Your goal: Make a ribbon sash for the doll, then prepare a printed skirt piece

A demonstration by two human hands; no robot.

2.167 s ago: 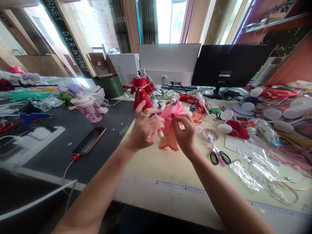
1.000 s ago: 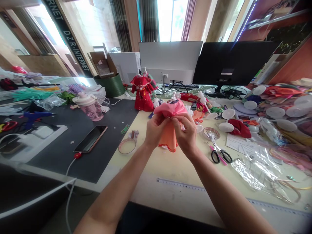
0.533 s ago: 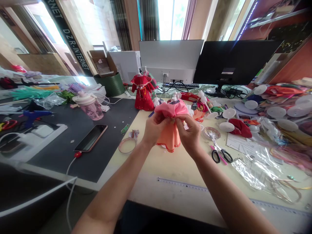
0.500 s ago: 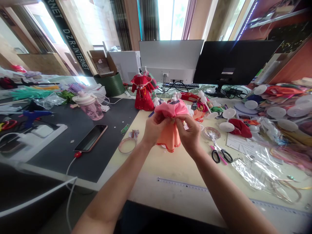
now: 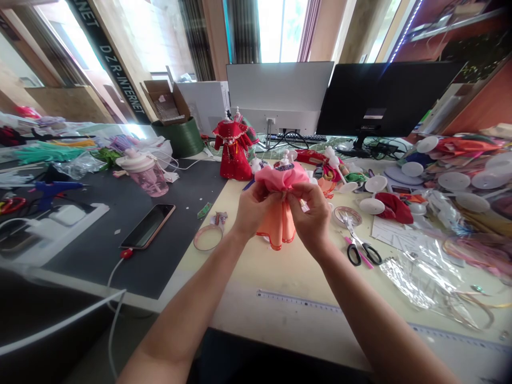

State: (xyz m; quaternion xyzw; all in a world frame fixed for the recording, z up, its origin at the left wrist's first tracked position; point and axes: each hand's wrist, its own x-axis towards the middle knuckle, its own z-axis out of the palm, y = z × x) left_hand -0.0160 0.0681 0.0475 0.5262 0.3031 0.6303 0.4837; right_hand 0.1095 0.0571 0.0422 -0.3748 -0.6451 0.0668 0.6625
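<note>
The fingers point(image 5: 270, 199) of the left hand point(image 5: 251, 214) and those of the right hand point(image 5: 312, 214) meet near the centre of the frame, the thumb and forefinger of each pinching the gathered waist of one small dress point(image 5: 280, 178). Its puffed pink upper part rises above the fingertips, a white knob point(image 5: 286, 156) showing over it, while the orange skirt point(image 5: 276, 233) with its red hem hangs below and between the hands over the tabletop point(image 5: 256, 272). What exactly lies between the tips is too small to make out, and the hands cover both sides of the dress. Left of the hands there is one tape ring point(image 5: 208, 238); a second ring point(image 5: 348, 214), to their right, is partly covered by the single pair of scissors point(image 5: 357, 241). Across the left half are one phone point(image 5: 148, 227), one pink cup point(image 5: 146, 173) and one blue glue gun point(image 5: 54, 193). At upper centre stands a red dress point(image 5: 236, 157), with another garment behind it mostly hidden. Two monitors point(image 5: 280, 90) fill the top middle and right. A ruler scale point(image 5: 298, 301) shows on both sides of the right forearm point(image 5: 360, 298); whether it is one ruler or two cannot be told. White discs point(image 5: 454, 181) and cloth point(image 5: 466, 148) crowd the right edge, too blurred and overlapped to count, and both forearms are cut off at the bottom.
</note>
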